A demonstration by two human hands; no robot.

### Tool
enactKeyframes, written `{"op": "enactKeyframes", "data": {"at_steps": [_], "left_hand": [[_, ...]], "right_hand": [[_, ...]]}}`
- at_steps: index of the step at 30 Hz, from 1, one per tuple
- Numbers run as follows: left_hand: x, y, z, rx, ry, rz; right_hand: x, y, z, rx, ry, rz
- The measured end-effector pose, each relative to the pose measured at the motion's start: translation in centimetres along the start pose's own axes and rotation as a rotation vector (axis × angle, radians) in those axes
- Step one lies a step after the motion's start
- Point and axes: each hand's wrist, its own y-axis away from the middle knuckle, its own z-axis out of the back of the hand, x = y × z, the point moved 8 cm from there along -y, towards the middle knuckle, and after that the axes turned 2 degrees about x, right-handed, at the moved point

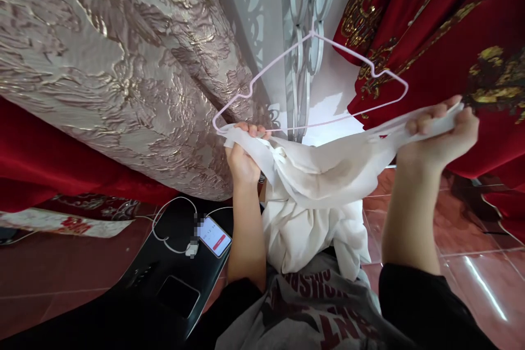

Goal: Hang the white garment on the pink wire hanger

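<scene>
1. Cloth [340, 172] (white, thin) stretches just below the hanger [312, 34].
2. Left hand [244, 158] grips the cloth near the hanger's left corner.
3. Right hand [447, 139] clutches its other end, right of the hanger.

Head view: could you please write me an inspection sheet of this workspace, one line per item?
Surface: black surface at lower left; red tiled floor.
Job's things: white cloth, held up and sagging in the middle; pink hanger just beyond, contact unclear.
Clutter: lit phone and dark phone-like device on the black surface.
Hands: left hand and right hand both grip the cloth.
Cables: white cable looped beside the lit phone; ends hard to trace.
Surroundings: pale textured drape at left, red drape with gold decoration at right.
</scene>
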Motion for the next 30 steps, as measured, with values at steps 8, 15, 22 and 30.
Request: {"op": "enactKeyframes", "data": {"at_steps": [8, 15, 22, 30], "left_hand": [[3.1, 2.0, -1.3, -0.038, 0.085, 0.147], [3.3, 3.0, 0.6, -0.064, -0.056, 0.281], [-1.3, 2.0, 4.0, -0.045, -0.105, 0.265], [-6.8, -1.2, -1.1, -0.034, -0.255, 0.087]], "right_hand": [[-0.9, 10.5, -12.9, 0.454, 0.491, 0.077], [-4.4, 10.0, -13.4, 0.44, 0.61, 0.119], [-3.1, 11.5, -13.3, 0.45, 0.581, 0.11], [-2.6, 11.8, -13.8, 0.459, 0.557, 0.111]]}}
